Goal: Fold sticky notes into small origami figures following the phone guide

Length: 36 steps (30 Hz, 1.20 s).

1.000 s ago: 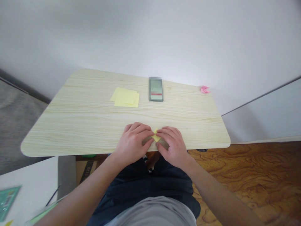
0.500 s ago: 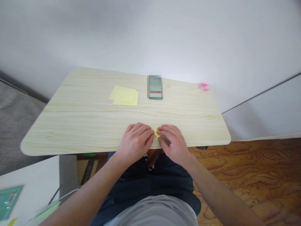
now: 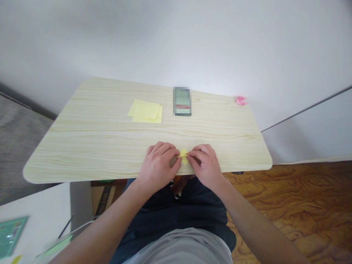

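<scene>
A small folded piece of yellow paper point(image 3: 184, 157) is held just above or on the near edge of the wooden tabletop point(image 3: 110, 146). My left hand point(image 3: 159, 163) pinches its left side between thumb and fingers. On the opposite side, the thumb and fingertips of my right hand point(image 3: 205, 163) close on the paper too. Parts of its edges are hidden by the fingertips. Farther back lie overlapping yellow paper sheets point(image 3: 145, 111), flat on the table.
A phone-like device point(image 3: 182, 101) with a blurred screen lies at the table's back. Crumpled or folded pink paper point(image 3: 241, 100) rests by the far right corner. Beyond the table stands a white wall point(image 3: 176, 44). At lower left is a white surface point(image 3: 35, 205) with a green packet point(image 3: 12, 234).
Both hands have shifted their grip on the yellow paper. More of it shows between them, and the right fingers now pinch its right side more tightly.
</scene>
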Each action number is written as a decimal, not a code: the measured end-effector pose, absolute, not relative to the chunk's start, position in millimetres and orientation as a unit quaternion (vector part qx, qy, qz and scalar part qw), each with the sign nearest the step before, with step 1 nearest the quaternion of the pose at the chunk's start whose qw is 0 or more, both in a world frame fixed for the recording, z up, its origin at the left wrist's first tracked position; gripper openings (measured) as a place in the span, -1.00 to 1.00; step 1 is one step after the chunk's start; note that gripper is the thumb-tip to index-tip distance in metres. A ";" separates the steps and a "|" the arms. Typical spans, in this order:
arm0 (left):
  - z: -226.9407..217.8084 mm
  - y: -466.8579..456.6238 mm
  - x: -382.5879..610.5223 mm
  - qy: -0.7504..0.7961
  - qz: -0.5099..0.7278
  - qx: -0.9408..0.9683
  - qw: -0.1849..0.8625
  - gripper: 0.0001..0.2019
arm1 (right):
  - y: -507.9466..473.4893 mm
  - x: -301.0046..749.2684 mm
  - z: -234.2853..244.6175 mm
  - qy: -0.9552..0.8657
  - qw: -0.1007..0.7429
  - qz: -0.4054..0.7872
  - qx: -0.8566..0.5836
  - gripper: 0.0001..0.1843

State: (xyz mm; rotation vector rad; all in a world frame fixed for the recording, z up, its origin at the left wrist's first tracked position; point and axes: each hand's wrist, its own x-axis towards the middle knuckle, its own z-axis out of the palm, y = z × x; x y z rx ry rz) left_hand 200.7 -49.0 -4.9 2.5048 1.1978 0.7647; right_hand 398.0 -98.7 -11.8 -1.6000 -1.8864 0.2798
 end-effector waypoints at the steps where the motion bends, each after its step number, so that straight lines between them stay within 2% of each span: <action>1: -5.1 -48.7 201.1 0.420 0.267 0.857 0.134 -0.91 | -97.6 398.1 -11.5 -0.715 0.321 0.111 -0.612 -0.87; 11: -5.4 -47.6 201.0 0.461 0.272 0.831 0.151 -0.96 | -94.2 402.1 -4.2 -0.696 0.286 0.112 -0.649 -0.87; 17: -4.7 -48.2 205.0 0.486 0.270 0.821 0.132 -0.87 | -90.2 397.2 1.1 -0.694 0.242 0.099 -0.671 -0.84; 27: -3.4 -50.1 205.6 0.493 0.262 0.819 0.136 -0.98 | -89.1 392.4 0.9 -0.682 0.234 0.082 -0.688 -0.84; 30: -4.0 -49.5 205.8 0.487 0.265 0.820 0.145 -0.85 | -89.0 391.7 0.3 -0.676 0.238 0.083 -0.693 -0.85; 36: -5.2 -49.6 205.7 0.482 0.270 0.820 0.148 -0.85 | -90.3 389.9 0.3 -0.665 0.239 0.090 -0.702 -0.88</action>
